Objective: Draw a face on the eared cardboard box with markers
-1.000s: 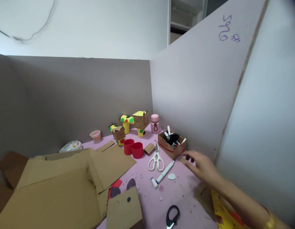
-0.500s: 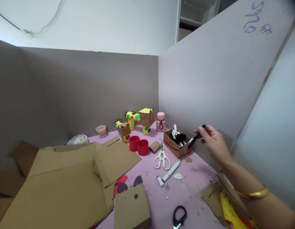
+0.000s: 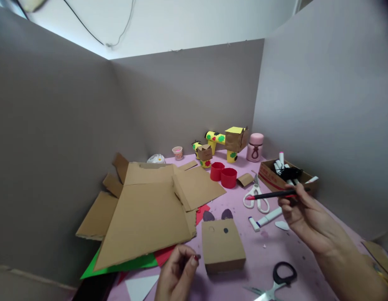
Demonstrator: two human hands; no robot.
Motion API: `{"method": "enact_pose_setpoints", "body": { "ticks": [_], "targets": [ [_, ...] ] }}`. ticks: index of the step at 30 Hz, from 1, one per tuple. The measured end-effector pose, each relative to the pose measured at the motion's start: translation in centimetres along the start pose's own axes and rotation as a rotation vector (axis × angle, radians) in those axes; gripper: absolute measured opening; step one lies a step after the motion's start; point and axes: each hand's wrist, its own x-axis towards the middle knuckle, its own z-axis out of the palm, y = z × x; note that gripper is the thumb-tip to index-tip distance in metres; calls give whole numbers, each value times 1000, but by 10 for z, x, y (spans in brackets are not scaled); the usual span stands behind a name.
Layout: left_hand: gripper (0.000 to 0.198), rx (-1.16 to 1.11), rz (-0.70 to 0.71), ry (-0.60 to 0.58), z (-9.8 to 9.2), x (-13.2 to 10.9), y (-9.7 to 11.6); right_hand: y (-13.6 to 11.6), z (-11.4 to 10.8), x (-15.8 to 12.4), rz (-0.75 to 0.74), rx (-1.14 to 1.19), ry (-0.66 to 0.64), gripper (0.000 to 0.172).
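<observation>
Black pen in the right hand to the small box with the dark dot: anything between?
Only low items: a white marker and cap lie on the table between the right hand, holding the black pen, and the small box. Left hand is at the box's left, off that path.

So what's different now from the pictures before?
Since a second ago, the right hand has taken hold of a black pen and moved it left from beside the marker box to in front of the white scissors. The left hand has come into view by the cardboard box, seemingly pinching a small dark piece. The white scissors, red rings and pink bottle stayed put.
</observation>
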Motion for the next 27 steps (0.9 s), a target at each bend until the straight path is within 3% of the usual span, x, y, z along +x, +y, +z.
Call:
{"method": "enact_pose_setpoints", "body": {
  "ticks": [3,7,11,16,21,24,27],
  "targets": [
    [29,6,-88,-117,9,18,20,-2,20,-11,-56,75,19,24],
    [24,50,-90,-180,18,43,29,-6,40,-22,-190,118,47,26],
    [16,117,-95,-244,7,59,30,2,49,-27,-234,86,34,25],
    [18,144,-137,-282,-8,65,25,27,47,-29,-215,-193,15,23],
    [21,110,-140,-268,8,66,20,50,45,-27,-230,-661,-111,33],
    [18,144,-118,-235,20,67,17,61,46,-26,-219,-755,-226,32],
    [12,221,-80,-204,25,67,16,66,48,-27,-218,-787,-257,31]
  ]
}}
